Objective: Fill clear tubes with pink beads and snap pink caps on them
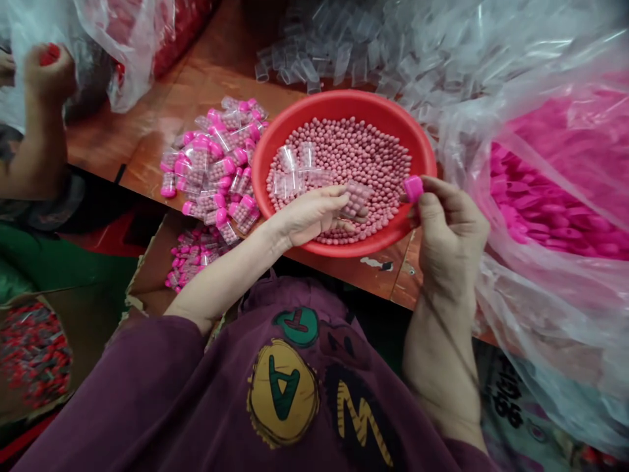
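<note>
My left hand (322,213) reaches over the red basin (344,101), its fingers closed around a clear plastic tube (354,198) filled with pink beads. At the basin's right rim my right hand (445,216) pinches a bright pink cap (413,189) between thumb and fingers, apart from the tube. Small round pink beads (354,147) fill the basin. Several clear empty tubes (289,181) lie on the beads near its left side. Left of the basin is a pile of filled tubes with pink caps (211,164).
Clear tubes (344,59) are heaped behind the basin. A plastic bag of pink caps (545,203) stands at the right. Below the table edge, a cardboard box (152,262) holds pink-capped tubes. Another person's hand (52,75) grips something red at the far left, near a red-filled bag (162,39).
</note>
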Demonstrator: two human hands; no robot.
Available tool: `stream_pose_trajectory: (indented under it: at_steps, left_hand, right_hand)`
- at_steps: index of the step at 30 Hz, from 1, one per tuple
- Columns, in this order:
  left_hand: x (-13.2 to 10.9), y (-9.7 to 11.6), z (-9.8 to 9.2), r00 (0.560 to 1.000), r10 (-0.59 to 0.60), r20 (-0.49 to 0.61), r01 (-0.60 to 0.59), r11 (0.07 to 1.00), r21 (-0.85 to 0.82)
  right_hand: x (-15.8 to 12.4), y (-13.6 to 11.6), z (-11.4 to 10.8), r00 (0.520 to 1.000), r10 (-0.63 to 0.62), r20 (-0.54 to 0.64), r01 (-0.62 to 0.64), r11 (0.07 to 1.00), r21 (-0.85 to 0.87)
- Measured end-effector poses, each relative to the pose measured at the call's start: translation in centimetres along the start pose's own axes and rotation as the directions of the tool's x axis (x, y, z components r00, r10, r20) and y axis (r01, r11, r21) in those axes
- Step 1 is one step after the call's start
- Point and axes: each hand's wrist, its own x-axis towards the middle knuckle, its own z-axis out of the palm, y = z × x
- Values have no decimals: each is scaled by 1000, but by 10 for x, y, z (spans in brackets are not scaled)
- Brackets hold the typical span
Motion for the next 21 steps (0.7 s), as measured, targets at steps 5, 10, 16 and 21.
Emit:
stream_pose_trajectory:
  at_steps: [5,10,16,21]
  left_hand:
    - [1,-2,1,999,1,-52,2,999,53]
    - [-1,-4,2,999,-6,-33,7,1000,25]
    - [-2,-13,13,993,45,-110,-43,999,22]
    - [-2,-26,15,981,138,-137,-131,989,62]
  right_hand:
    - [9,-23,17,994,-70,78,82,984,-158]
    - [14,-32,27,983,-125,135,146,977,-157]
    - [13,-36,33,977,-157,144,177,974,-140]
    - [7,-40,31,964,-217,156,248,944,-217]
